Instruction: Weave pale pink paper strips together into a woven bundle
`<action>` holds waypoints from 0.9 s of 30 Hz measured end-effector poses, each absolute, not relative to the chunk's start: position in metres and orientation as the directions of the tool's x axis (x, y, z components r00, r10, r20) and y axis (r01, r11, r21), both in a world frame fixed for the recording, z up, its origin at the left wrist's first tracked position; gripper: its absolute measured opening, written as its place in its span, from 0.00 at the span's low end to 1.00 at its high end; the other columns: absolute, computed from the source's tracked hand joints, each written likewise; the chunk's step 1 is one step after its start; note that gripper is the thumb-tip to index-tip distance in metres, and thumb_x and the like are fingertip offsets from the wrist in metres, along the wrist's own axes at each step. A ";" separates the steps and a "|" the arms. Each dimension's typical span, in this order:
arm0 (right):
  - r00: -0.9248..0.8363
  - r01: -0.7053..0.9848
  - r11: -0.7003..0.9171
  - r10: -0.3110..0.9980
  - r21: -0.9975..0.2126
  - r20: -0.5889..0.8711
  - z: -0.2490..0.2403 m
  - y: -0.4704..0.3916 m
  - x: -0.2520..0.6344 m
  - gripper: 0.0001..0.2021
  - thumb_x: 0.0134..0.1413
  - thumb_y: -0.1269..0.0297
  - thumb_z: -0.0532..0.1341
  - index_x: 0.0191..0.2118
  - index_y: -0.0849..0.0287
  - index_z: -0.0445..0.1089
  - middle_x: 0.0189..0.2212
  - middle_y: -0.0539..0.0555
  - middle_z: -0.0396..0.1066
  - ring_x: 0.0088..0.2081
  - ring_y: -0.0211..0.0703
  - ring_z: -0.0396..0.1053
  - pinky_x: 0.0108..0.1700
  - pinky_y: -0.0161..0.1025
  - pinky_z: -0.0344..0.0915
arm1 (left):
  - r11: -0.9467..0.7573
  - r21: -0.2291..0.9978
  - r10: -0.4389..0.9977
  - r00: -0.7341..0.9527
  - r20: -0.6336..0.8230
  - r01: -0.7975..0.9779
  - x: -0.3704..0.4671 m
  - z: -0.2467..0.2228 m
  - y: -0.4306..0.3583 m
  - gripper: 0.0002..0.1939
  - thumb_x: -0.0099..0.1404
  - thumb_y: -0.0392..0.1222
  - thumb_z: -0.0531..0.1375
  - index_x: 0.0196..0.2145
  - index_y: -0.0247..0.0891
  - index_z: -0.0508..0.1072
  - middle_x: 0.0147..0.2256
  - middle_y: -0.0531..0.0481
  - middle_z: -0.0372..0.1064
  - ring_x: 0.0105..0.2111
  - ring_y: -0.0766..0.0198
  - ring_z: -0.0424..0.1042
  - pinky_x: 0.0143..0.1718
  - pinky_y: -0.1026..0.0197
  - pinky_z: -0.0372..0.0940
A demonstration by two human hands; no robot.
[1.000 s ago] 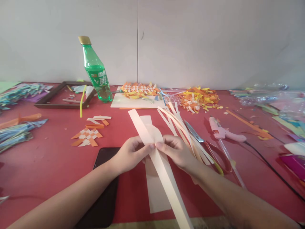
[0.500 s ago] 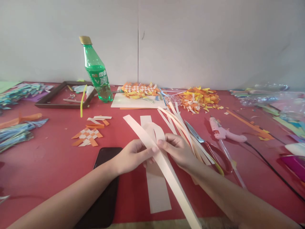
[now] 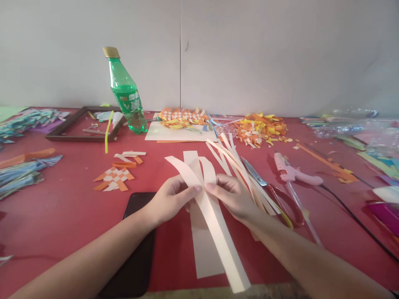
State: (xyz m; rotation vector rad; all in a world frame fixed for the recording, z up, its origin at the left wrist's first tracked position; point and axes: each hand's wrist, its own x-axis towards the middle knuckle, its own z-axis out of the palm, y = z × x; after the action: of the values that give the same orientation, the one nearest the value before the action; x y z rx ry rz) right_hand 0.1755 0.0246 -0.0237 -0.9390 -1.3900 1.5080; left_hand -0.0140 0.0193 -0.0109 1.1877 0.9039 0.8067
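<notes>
I see both bare hands close together at the middle of the table, thumbs nearly meeting. Left hand (image 3: pixel 170 201) and right hand (image 3: pixel 232 197) each pinch cream paper strips (image 3: pixel 222 238); ends splay beyond the thumbs, a long length angles toward the table's near edge. I can't tell how the strips join. Under them, a flat cream strip (image 3: pixel 203 253) lies on the table.

Table: red top (image 3: pixel 173 259), small scraps scattered. Back: plain pale wall (image 3: pixel 264 54) with one vertical seam (image 3: pixel 180 54) and a small dark mark.

Left side, I get a black flat slab (image 3: pixel 137 249) partly under the left forearm, a woven orange-and-white piece (image 3: pixel 114 179), blue strips (image 3: pixel 28 176), a dark frame (image 3: pixel 75 138) and, next to it, a green bottle (image 3: pixel 127 101) that looks tilted. Right side: thin pale strips (image 3: pixel 235 162), scissors (image 3: pixel 266 185) against them, pink glue gun (image 3: pixel 289 172), black cord (image 3: pixel 352 211). Near the wall: white sheet (image 3: pixel 154 133), orange-yellow pile (image 3: pixel 263 128). Far right, clear plastic, blurry.
</notes>
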 end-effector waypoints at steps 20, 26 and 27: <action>-0.488 -0.176 -0.089 0.873 -0.980 0.008 -0.021 0.022 0.176 0.10 0.60 0.60 0.62 0.31 0.59 0.71 0.26 0.52 0.75 0.27 0.41 0.73 0.33 0.40 0.69 | 0.257 0.966 0.834 0.510 -0.209 -0.023 -0.013 -0.014 0.018 0.22 0.59 0.57 0.64 0.30 0.30 0.72 0.22 0.51 0.70 0.22 0.70 0.70 0.24 0.69 0.67; -0.328 -0.042 -0.015 0.945 -0.999 0.000 -0.025 0.024 0.178 0.15 0.57 0.55 0.64 0.25 0.60 0.67 0.22 0.48 0.69 0.24 0.35 0.67 0.27 0.33 0.62 | 0.286 0.958 0.835 0.499 -0.232 -0.034 -0.013 -0.013 0.019 0.24 0.59 0.59 0.63 0.29 0.30 0.73 0.23 0.50 0.70 0.22 0.70 0.70 0.24 0.68 0.67; -0.334 -0.037 -0.025 0.942 -0.999 -0.012 -0.025 0.023 0.178 0.15 0.58 0.55 0.64 0.26 0.60 0.68 0.23 0.49 0.70 0.25 0.35 0.68 0.27 0.33 0.62 | 0.281 0.959 0.826 0.516 -0.226 -0.031 -0.013 -0.014 0.018 0.24 0.60 0.59 0.62 0.29 0.30 0.73 0.24 0.50 0.70 0.23 0.70 0.70 0.24 0.68 0.67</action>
State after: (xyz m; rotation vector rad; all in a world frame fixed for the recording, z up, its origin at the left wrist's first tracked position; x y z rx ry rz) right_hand 0.1784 0.0234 -0.0251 -1.0119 -1.4141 1.4886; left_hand -0.0127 0.0184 -0.0136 1.1479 0.8583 0.6806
